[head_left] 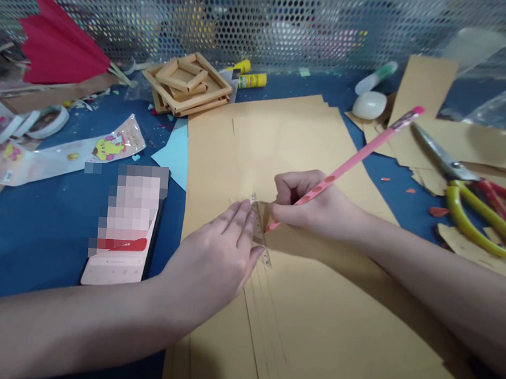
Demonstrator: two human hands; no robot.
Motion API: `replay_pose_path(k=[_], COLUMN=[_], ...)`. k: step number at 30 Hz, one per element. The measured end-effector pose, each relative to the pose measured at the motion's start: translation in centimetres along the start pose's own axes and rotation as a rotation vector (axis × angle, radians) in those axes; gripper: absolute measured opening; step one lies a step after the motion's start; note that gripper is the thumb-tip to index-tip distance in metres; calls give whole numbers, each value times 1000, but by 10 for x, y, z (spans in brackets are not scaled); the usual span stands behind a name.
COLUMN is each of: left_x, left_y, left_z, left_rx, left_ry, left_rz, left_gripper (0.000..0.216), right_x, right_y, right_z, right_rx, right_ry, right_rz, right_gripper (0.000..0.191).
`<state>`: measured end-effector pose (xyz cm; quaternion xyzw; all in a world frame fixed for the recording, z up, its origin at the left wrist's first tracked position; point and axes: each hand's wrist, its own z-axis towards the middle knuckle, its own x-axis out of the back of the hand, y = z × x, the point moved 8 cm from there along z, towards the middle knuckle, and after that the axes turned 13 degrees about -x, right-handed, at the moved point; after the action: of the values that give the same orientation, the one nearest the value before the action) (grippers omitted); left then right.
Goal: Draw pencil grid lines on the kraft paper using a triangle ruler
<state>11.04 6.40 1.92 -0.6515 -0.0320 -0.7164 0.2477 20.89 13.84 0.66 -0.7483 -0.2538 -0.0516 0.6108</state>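
Observation:
My right hand is closed round a pink pencil with darker spots and a pink eraser end. The pencil's tip meets brown kraft paper right beside a clear ruler. Fingers together, my left hand holds this ruler down against the paper, covering part of it. Thin pencil lines run along the paper below the ruler, towards me. Several layers of the paper seem stacked, with edges showing at the far end.
Left of the paper lie a phone, a clear wrapper and tape rolls. Behind are stacked paper frames and yellow glue sticks. Yellow-handled scissors rest at right among kraft scraps. A perforated metal panel borders the back.

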Motion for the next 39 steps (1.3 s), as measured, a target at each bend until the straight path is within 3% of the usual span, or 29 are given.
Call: replay_pose_path(k=[5, 8, 11, 16, 22, 26, 34, 39], left_x=[1, 0, 0, -2, -4, 1, 17, 21], left_y=[2, 2, 1, 1, 3, 11, 44, 50], left_z=[0, 0, -1, -2, -2, -4, -16, -18], left_rx=[-25, -22, -3, 3, -34, -70, -127, -107], left_ry=[-2, -22, -12, -6, -25, -65, -17, 10], left_rz=[-15, -39, -37, -31, -11, -3, -6, 14], left_gripper=[42, 42, 43, 45, 45, 44, 40, 39], right_x=[-16, -18, -8, 21, 8, 4, -3, -4], right_y=[1, 3, 1, -3, 15, 25, 25, 26], right_z=[-8, -8, -2, -6, -44, -59, -58, -59], right_rx=[-47, -66, -35, -66, -222, -135, -58, -54], right_ry=[-235, -273, -173, 135, 148, 254, 205, 204], right_rz=[89, 114, 140, 169, 129, 155, 135, 113], right_gripper=[26, 27, 28, 25, 25, 32, 29, 29])
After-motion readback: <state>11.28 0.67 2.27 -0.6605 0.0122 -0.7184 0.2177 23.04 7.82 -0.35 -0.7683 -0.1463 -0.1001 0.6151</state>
